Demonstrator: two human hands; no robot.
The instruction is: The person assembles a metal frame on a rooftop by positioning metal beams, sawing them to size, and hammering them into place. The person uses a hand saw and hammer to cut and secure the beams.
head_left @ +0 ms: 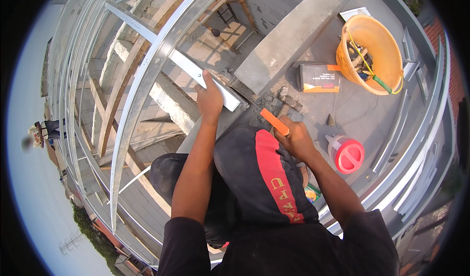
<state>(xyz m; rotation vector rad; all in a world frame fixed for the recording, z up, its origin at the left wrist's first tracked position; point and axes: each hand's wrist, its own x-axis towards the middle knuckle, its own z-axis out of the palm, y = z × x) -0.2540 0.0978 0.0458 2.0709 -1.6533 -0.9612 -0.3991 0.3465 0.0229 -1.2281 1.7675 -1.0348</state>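
My left hand (210, 100) is wrapped over a short, shiny metal channel (185, 64), its thumb along the top near a screw. One end of the channel meets a long curved metal rail (161, 41); the other end points toward my right hand. My right hand (297, 138) grips an orange-handled tool (274, 122). A thin dark part runs from its handle toward the channel's free end; whether it touches the channel I cannot tell, nor what kind of tool it is. Below lie rough mortar lumps (271, 102) on the concrete ledge.
An orange bucket (391, 46) with tools stands at the right, beside a dark and orange box (318, 78). A clear tub with a pink lid (349, 156) sits nearer me. Metal lengths (416, 173) line the right edge. Timber and openings drop away at left; another person (49, 129) is far left.
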